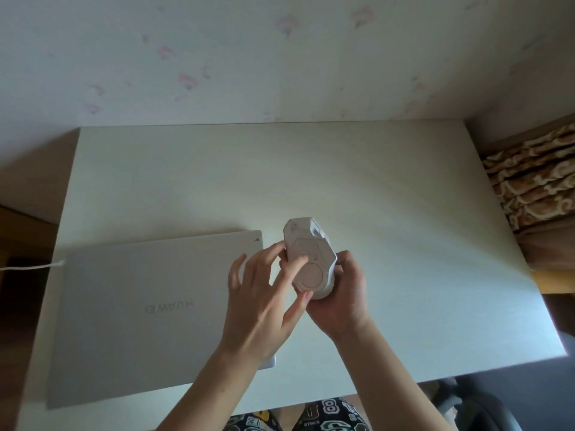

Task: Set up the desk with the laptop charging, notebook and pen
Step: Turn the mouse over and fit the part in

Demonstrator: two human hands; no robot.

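Observation:
A closed silver laptop (130, 309) lies on the left half of the white desk (389, 213), with a white charging cable (31, 267) plugged into its left edge. Above the desk, my right hand (340, 298) grips a white computer mouse (309, 259) turned underside up. One straight finger of my left hand (264, 301) touches the mouse's underside while the other fingers are spread. No notebook or pen is in view.
A floral-papered wall (280, 57) stands behind the desk. A brown patterned fabric (535, 178) lies past the desk's right edge. A dark chair part (479, 409) shows below the front right edge. The right half of the desk is bare.

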